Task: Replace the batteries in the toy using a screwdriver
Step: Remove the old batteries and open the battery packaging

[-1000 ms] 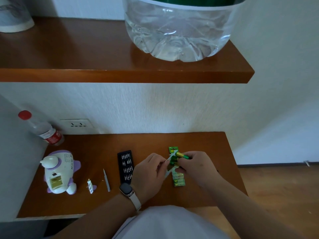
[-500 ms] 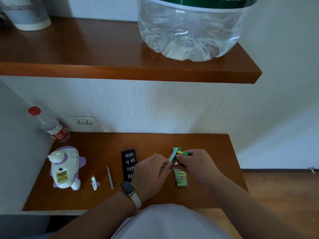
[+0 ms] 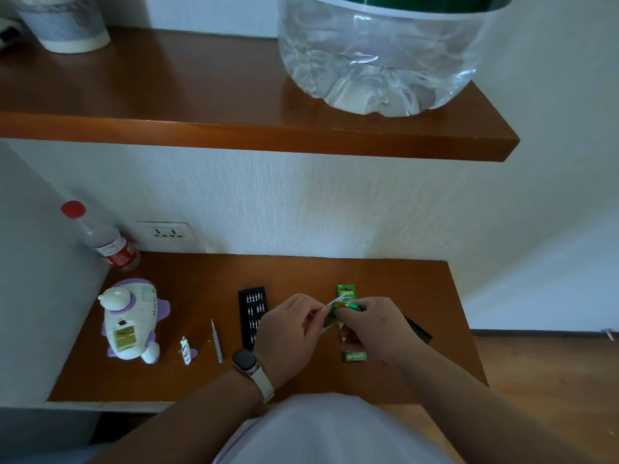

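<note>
Right hand gripping battery covers pack near toolkit.

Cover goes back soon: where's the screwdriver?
Head view: the screwdriver lies on the desk, left of centre, between a small white-and-purple piece and the black bit case.

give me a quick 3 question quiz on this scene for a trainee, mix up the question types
1. True or false: the screwdriver lies on the table between the toy and the bit case.
2. The right hand holds: A a green battery, B the screwdriver, C the toy.
3. Fill in: the ___ hand, wearing a watch, pinches the white backing of the battery pack.
Key: 1 true; 2 A; 3 left hand.
</note>
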The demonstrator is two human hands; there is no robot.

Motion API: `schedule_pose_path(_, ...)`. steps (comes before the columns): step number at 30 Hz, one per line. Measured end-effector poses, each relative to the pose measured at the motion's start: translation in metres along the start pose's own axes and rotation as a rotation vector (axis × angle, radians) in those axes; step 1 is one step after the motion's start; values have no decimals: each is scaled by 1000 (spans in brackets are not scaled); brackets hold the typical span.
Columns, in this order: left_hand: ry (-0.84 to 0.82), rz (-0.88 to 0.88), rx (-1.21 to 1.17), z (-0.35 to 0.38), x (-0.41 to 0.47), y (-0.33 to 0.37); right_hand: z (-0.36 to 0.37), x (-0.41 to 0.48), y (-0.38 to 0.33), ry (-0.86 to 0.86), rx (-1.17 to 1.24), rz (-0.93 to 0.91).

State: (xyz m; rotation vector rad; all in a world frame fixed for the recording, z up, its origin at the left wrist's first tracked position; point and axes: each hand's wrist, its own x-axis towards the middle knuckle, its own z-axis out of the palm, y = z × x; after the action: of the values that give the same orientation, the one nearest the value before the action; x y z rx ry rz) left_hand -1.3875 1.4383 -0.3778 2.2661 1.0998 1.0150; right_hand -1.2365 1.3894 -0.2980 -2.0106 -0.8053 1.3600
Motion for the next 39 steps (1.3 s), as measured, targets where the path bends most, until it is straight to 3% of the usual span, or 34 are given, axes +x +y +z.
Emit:
schedule_pose_path(3, -17, -7, -8, -2, 3, 2, 0, -1, -2, 7, -114, -49)
schedule_pose_path(8, -62, -72, -43, -6, 7, 2, -10, 2, -7, -53, -502, -181)
schedule_pose_path(15, -148, -227, -271, -15, 18, 10, -35, 1, -27, -127, -945, -408)
schedule_pose_path(29, -104, -333, -446, -25, 27, 35, -41, 3, -10, -71, -402, -517)
schedule_pose_path(34, -56, -352, -445, -17, 27, 43, -42, 0, -2, -77, -366, -562)
schedule_pose_path(39, -3, -404, -366, 3, 26, 47, -21, 4, 8, 84, -274, -546)
